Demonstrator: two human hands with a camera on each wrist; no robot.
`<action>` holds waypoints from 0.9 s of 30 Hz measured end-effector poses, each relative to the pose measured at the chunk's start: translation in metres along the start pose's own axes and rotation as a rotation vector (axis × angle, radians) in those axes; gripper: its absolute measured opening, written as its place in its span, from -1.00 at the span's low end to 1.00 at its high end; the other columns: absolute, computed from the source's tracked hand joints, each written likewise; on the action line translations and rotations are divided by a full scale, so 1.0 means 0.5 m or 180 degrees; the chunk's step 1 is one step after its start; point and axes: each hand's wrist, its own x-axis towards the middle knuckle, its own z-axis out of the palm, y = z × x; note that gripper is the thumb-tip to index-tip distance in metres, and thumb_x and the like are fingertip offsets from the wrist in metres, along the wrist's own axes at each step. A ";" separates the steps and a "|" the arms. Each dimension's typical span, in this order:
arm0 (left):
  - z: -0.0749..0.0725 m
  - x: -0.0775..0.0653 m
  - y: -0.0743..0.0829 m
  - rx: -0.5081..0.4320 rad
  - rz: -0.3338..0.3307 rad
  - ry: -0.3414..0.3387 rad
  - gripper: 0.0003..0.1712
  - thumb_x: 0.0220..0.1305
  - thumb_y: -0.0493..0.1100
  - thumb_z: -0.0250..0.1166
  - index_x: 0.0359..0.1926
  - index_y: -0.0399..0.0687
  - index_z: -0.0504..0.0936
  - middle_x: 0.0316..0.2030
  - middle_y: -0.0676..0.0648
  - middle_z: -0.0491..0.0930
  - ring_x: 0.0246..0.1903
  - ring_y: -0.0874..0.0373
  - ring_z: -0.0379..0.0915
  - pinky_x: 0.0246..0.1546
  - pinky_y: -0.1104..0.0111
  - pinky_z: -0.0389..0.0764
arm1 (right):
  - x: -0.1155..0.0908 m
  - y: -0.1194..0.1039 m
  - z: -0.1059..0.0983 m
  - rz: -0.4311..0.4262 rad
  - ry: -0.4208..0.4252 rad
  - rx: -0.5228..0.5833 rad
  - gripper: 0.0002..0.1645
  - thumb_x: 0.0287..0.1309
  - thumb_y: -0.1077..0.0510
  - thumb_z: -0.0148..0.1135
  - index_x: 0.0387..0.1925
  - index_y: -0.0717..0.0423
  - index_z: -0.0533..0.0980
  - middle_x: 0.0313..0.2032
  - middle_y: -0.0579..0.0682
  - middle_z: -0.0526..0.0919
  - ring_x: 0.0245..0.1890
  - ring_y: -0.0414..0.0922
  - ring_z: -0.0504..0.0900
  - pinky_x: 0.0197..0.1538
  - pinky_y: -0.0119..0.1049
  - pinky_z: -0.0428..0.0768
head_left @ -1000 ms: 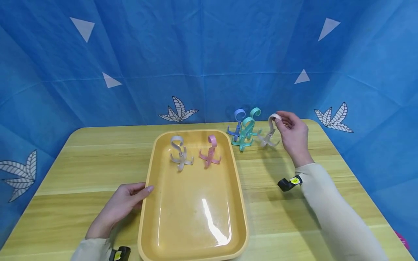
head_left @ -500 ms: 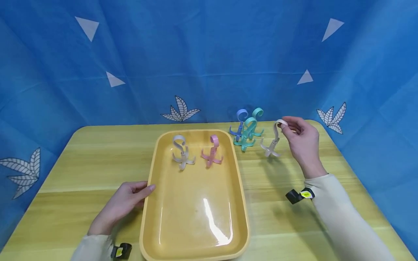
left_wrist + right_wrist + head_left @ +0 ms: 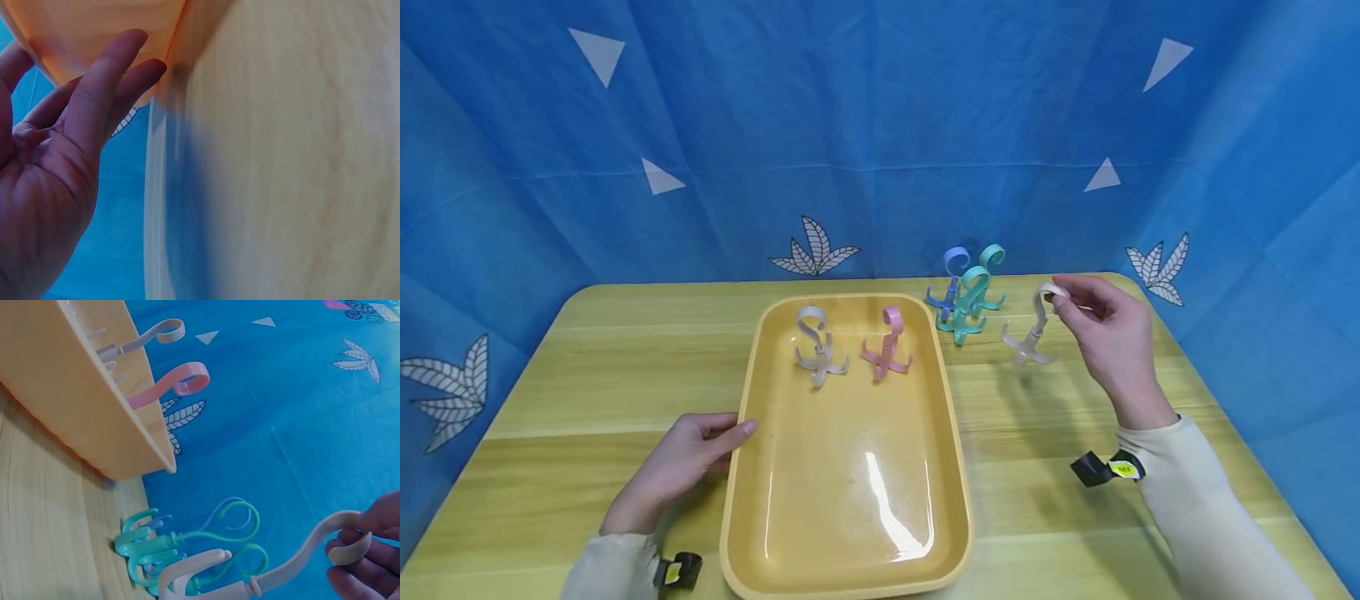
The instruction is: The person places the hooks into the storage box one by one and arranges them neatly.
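Observation:
My right hand (image 3: 1108,337) pinches the curled top of a whitish plastic multi-prong hanging hook (image 3: 1036,330) between thumb and fingers. The hook hangs upright over the right side of the table, prongs downward; the right wrist view shows its stem (image 3: 290,569) large. My left hand (image 3: 681,462) holds the left rim of a yellow tray (image 3: 958,467), thumb over the edge and fingers (image 3: 103,87) along the outer wall. Inside the tray, at its far end, stand a white hook (image 3: 820,358) and a pink hook (image 3: 887,354).
Right of the tray's far corner, two green hooks (image 3: 962,321) and a blue hook (image 3: 950,296) stand close together on the wooden table (image 3: 625,358). A blue curtain (image 3: 872,125) with white prints hangs behind the table and at its sides.
My right hand has drawn the whitish hook away from the green and blue hooks, rightward and toward me. My left hand keeps its place at the tray rim.

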 end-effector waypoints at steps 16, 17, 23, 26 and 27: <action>-0.001 0.001 0.002 0.0028 0.0020 -0.0087 -0.36 0.46 -0.04 0.18 0.23 -0.58 0.38 0.01 -0.37 0.58 -0.09 -0.09 0.63 -0.11 0.15 0.68 | -0.017 -0.032 -0.009 -0.0099 -0.0222 -0.0163 -0.66 0.30 0.22 0.26 0.06 0.28 0.59 -0.13 -0.05 0.64 -0.23 -0.33 0.65 -0.13 -0.59 0.59; -0.001 0.002 0.003 0.0024 0.0013 -0.0084 -0.36 0.46 -0.04 0.19 0.24 -0.57 0.38 0.02 -0.37 0.58 -0.09 -0.09 0.62 -0.11 0.15 0.67 | -0.019 -0.037 -0.009 -0.0120 -0.0243 -0.0182 -0.66 0.30 0.22 0.27 0.06 0.28 0.59 -0.13 -0.04 0.64 -0.23 -0.33 0.65 -0.13 -0.59 0.58; -0.002 0.003 0.002 -0.0019 -0.0004 -0.0099 -0.35 0.46 -0.04 0.19 0.25 -0.58 0.36 0.01 -0.38 0.58 -0.08 -0.10 0.62 -0.11 0.13 0.67 | -0.037 -0.076 -0.008 -0.0185 -0.0456 -0.0307 -0.70 0.28 0.24 0.28 0.03 0.20 0.62 -0.14 0.02 0.66 -0.25 -0.31 0.66 -0.14 -0.58 0.59; -0.002 0.003 0.001 -0.0018 0.0000 -0.0089 -0.35 0.46 -0.05 0.19 0.24 -0.59 0.37 0.00 -0.38 0.58 -0.09 -0.10 0.62 -0.12 0.14 0.68 | -0.046 -0.093 -0.004 -0.0258 -0.0537 -0.0357 -0.72 0.27 0.25 0.30 0.01 0.17 0.63 -0.14 0.04 0.67 -0.24 -0.29 0.65 -0.14 -0.58 0.59; -0.002 0.003 0.001 -0.0017 -0.0001 -0.0079 -0.35 0.46 -0.05 0.19 0.24 -0.59 0.37 0.00 -0.38 0.58 -0.09 -0.10 0.62 -0.12 0.14 0.68 | -0.048 -0.098 -0.004 -0.0292 -0.0552 -0.0373 -0.72 0.26 0.26 0.30 0.01 0.16 0.64 -0.14 0.04 0.67 -0.24 -0.28 0.65 -0.14 -0.59 0.59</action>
